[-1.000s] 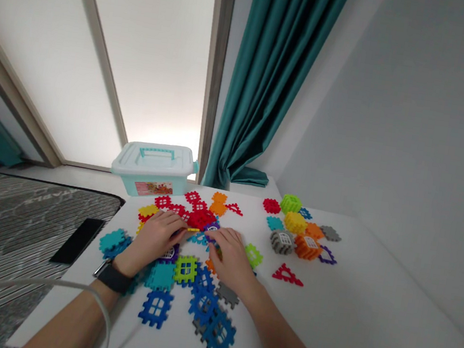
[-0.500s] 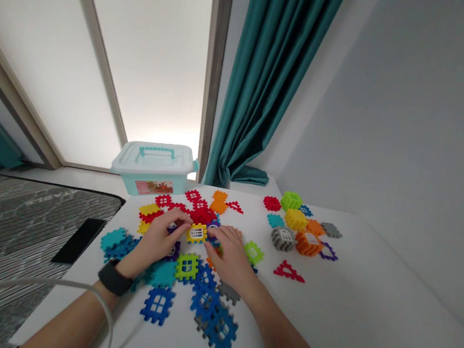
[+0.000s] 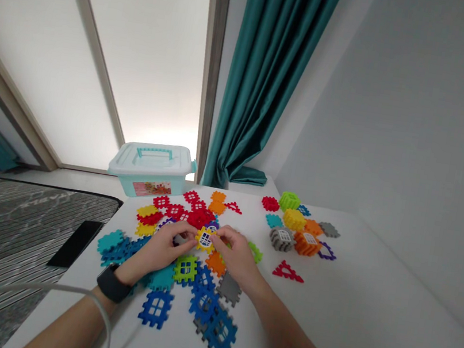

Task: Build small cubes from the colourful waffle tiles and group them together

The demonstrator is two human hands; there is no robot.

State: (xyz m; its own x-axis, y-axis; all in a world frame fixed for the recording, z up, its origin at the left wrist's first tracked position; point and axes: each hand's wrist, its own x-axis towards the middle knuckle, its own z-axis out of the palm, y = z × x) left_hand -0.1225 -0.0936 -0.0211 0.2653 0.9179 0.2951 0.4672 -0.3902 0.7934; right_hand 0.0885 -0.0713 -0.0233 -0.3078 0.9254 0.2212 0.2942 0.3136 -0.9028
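Note:
A yellow notched building tile with a white window insert (image 3: 205, 240) is held up over the middle of the pile. My left hand (image 3: 169, 245) pinches its left edge between thumb and fingers. On the opposite edge my right hand (image 3: 237, 254) closes thumb and fingers. Beneath and around them lie loose tiles: a lime green window tile (image 3: 186, 269), an orange tile (image 3: 216, 263), a grey tile (image 3: 229, 288) and red tiles (image 3: 175, 211) farther back. Part of a purple tile (image 3: 212, 226) shows just behind the yellow one. My hands hide some pieces below them.
A lidded turquoise box (image 3: 151, 171) stands at the table's back left. Stacked tiles, including a grey stack (image 3: 282, 238) and an orange stack (image 3: 307, 243), sit at the right near a red triangle (image 3: 288, 271). Dark blue window tiles (image 3: 220, 331) lie in front; a white cable (image 3: 45, 286) crosses the lower left.
The yellow window tile has shifted slightly right and toward me, turning a little. Both hands moved with it, and my right fingers now close on its right edge.

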